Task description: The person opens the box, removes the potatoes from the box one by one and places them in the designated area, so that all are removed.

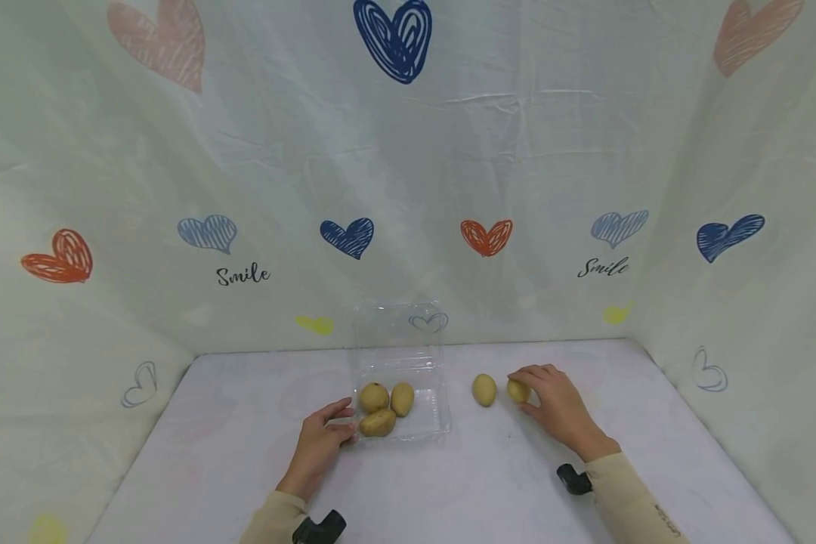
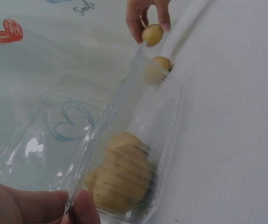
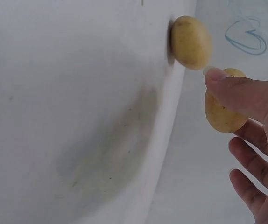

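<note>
A clear plastic clamshell box (image 1: 430,412) lies on the table with its lid (image 1: 397,332) raised at the back. Three potatoes (image 1: 378,423) are grouped in the left part of its tray. At the tray's left edge, my left hand (image 1: 323,442) pinches the rim between thumb and fingers, as the left wrist view shows. My right hand (image 1: 559,404) pinches a small potato (image 3: 225,105) between thumb and fingers, to the right of the box. In the right wrist view it appears lifted off the table. Another potato (image 1: 484,390) rests on the table between the box and that hand.
The white-covered table (image 1: 503,483) meets a pale curtain (image 1: 408,174) printed with hearts along its back edge. Curtain also hangs at both sides. Dark wrist cameras (image 1: 574,480) sit on both sleeves.
</note>
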Action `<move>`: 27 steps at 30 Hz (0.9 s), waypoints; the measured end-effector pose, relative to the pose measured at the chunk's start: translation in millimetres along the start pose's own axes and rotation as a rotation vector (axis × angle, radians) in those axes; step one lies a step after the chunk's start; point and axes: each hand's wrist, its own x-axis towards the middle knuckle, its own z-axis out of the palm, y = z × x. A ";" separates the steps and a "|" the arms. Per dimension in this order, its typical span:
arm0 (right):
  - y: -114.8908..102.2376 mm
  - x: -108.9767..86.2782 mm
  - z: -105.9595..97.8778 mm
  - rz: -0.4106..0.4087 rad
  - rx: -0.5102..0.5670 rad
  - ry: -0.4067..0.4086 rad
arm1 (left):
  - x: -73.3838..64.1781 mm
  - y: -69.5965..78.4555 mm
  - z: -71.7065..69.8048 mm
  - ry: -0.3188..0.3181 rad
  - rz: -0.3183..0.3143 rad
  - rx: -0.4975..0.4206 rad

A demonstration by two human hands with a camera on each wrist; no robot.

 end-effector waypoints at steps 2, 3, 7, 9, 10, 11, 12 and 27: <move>2.1 -1.4 0.9 0.014 -0.002 -0.006 | -0.2 -0.2 0.0 0.001 0.002 0.000; 2.9 -2.1 1.3 0.021 -0.002 -0.009 | -0.3 -0.4 -0.1 0.002 0.003 0.000; 5.2 -4.2 3.8 0.040 -0.006 -0.011 | -0.6 -0.6 -0.4 0.001 0.006 -0.003; 6.3 -5.0 5.8 0.043 -0.010 -0.010 | -0.6 -0.7 -0.5 0.002 0.007 -0.002; 7.4 -5.5 7.3 0.043 -0.013 -0.013 | -0.6 -0.7 -0.5 0.003 0.007 -0.002; 7.9 -5.6 8.5 0.044 -0.014 -0.015 | -0.5 -0.8 -0.5 0.004 0.006 0.000; 8.7 -5.6 9.8 0.045 -0.015 -0.018 | -0.5 -0.8 -0.5 0.005 0.006 0.001; 7.5 1.0 20.4 0.066 0.006 -0.082 | -1.0 0.7 2.3 0.026 0.005 0.008</move>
